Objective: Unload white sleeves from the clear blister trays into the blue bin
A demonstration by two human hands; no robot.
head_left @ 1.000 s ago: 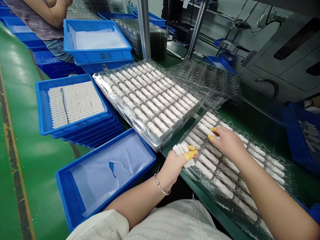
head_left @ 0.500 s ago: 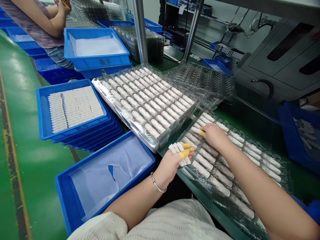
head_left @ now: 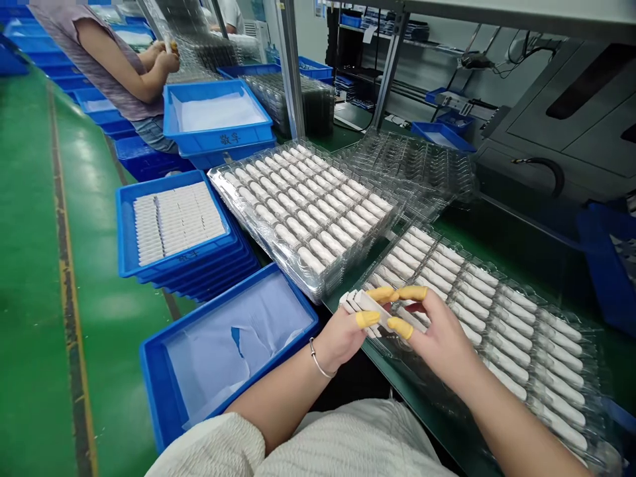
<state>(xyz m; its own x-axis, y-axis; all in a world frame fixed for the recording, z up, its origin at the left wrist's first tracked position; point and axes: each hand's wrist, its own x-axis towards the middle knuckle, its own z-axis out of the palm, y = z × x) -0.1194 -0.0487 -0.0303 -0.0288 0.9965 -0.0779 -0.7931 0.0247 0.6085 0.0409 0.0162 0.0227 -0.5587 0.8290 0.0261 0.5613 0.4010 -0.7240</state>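
Observation:
My left hand (head_left: 342,341), with yellow finger cots, is closed around several narrow white sticks (head_left: 362,306) stacked side by side. Close against it, my right hand (head_left: 440,341) pinches a white stick (head_left: 412,318) between thumb and fingers, also in yellow cots. Fingertips of both hands meet at the sticks and hide part of them. Beneath and beyond my hands lies a clear plastic tray (head_left: 423,264) whose slots hold rows of similar white sticks. Further back on the left, a stack of clear trays (head_left: 342,277) carries more rows.
A blue bin (head_left: 152,381) lined with torn paper stands by my left arm. Behind it is a stack of blue bins (head_left: 213,248), the top one full of white sticks. Loose clear trays (head_left: 412,162) lie at the back. A co-worker (head_left: 116,66) sits at the upper left.
My right hand has come back from the tray to my left hand, now pinching a white stick. The view has shifted slightly, and the co-worker's hands now hold something pale.

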